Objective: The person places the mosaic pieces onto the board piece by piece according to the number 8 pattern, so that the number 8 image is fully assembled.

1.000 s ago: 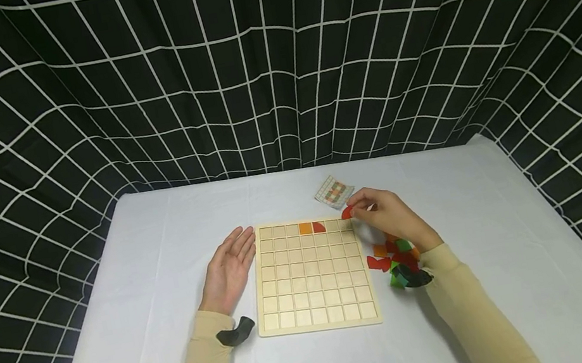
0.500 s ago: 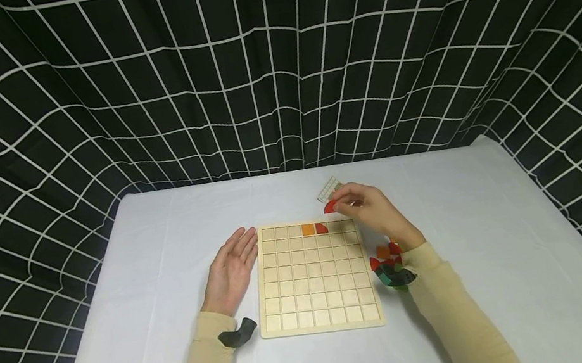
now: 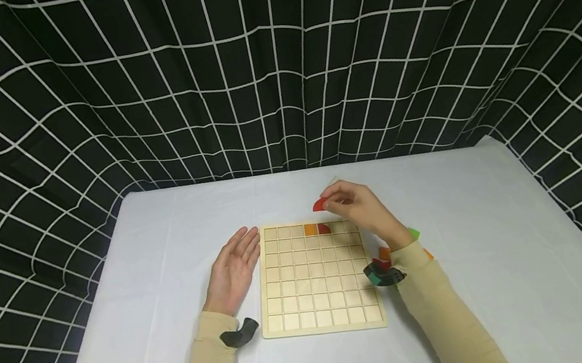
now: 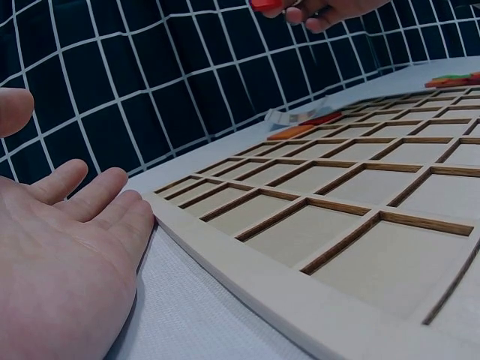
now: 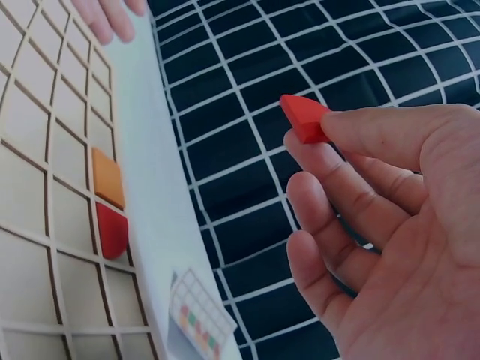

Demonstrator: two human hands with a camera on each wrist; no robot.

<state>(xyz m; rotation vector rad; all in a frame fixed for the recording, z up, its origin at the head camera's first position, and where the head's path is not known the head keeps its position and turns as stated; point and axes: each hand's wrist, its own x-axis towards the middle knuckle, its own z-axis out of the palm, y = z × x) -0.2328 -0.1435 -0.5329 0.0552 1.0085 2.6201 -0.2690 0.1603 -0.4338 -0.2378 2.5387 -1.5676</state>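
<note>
The right hand pinches a red piece with one curved side between thumb and fingertip, holding it in the air near the far edge of a pale wooden board, apart from the board's surface; its other fingers are loosely bent. The left hand holds nothing and lies palm up with fingers extended, right beside the board's left edge; whether it touches is hard to tell. In the board's farthest row, an orange square fills the fourth cell from the left and a red quarter-round tile the fifth. A card printed with a coloured grid lies beyond the board, mostly hidden by the right hand in the head view. Loose pieces, red, orange and green, lie on the white-covered table right of the board, partly behind the right sleeve.
</note>
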